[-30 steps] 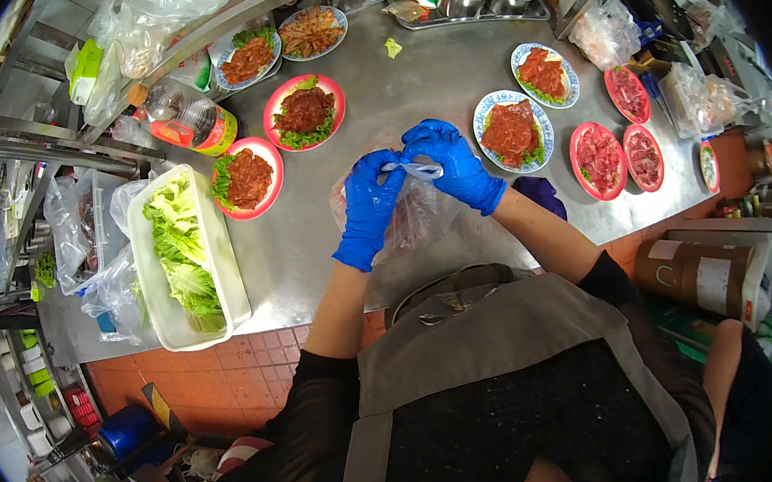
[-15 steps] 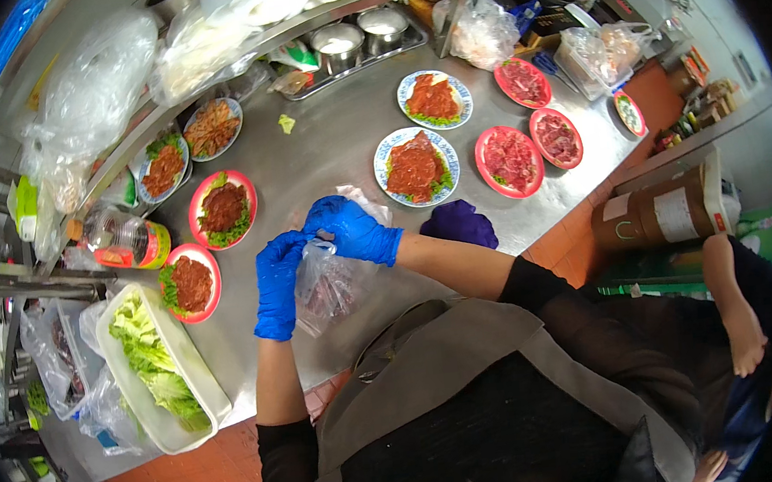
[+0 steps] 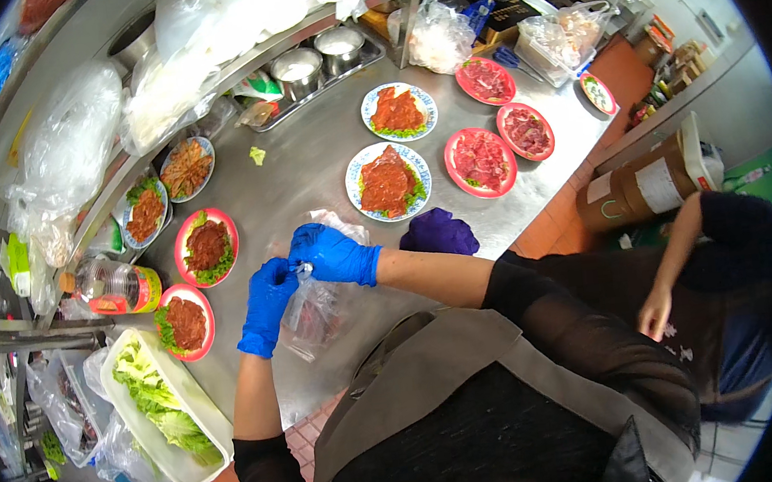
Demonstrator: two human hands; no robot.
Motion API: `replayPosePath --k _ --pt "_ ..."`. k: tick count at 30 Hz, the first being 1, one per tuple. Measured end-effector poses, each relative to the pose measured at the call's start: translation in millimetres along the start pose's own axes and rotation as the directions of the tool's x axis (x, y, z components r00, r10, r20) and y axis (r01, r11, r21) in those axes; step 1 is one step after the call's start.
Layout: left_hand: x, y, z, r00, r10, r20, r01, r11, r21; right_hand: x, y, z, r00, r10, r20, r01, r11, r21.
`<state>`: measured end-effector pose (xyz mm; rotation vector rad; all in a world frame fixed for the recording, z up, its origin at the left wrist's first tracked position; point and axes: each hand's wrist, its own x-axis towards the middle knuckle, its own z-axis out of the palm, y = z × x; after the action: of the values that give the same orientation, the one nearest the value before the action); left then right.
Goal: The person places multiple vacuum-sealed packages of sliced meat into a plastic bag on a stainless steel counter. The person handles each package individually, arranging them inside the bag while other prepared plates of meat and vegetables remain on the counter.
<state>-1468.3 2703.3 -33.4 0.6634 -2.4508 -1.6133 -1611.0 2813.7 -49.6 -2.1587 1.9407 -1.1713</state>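
Observation:
Both my hands wear blue gloves and meet at the gathered neck of a clear plastic bag (image 3: 311, 315) with something reddish inside. My left hand (image 3: 265, 304) pinches the bag's neck from the left. My right hand (image 3: 330, 254) closes on it from the right, its fingers partly hidden. The bag hangs just above or rests on the steel counter (image 3: 283, 181); I cannot tell which. Behind my right hand lies a crumpled pale plastic piece (image 3: 340, 227), and to the right a bunched purple cloth (image 3: 438, 233).
Plates of marinated meat (image 3: 390, 181) and red plates of raw meat (image 3: 481, 162) stand on the counter. At the left are a lettuce bin (image 3: 122, 396), a bottle (image 3: 111, 284) and more meat plates (image 3: 206, 249). Another person's hand (image 3: 655, 312) shows at the right.
My view has shifted, so the counter sits a little further left and lower. My hands stay together at the bag's neck. The other person's arm has moved.

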Motion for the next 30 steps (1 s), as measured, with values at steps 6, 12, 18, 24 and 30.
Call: replayPosePath --k 6,12,18,24,30 --pt "-7 7 17 0.976 0.054 -0.213 -0.063 0.997 -0.036 5 0 1 1.0 -0.026 -0.014 0.024 0.993 -0.117" --pt "-10 3 24 0.947 0.118 -0.3 -0.119 0.993 0.014 3 -3 0 1.0 0.025 -0.011 -0.026 0.981 -0.194" --pt "-15 9 27 0.947 0.054 -0.315 -0.041 0.998 0.049 7 1 -9 0.997 -0.067 0.046 0.075 0.972 -0.221" --pt "-16 0 19 0.983 -0.057 -0.173 -0.015 0.92 -0.393 11 -7 -15 0.993 -0.055 0.102 0.073 0.981 -0.181" --pt "-11 10 16 0.992 -0.054 -0.113 -0.012 0.856 -0.518 12 -11 -10 0.996 -0.04 0.074 0.048 0.993 -0.109"
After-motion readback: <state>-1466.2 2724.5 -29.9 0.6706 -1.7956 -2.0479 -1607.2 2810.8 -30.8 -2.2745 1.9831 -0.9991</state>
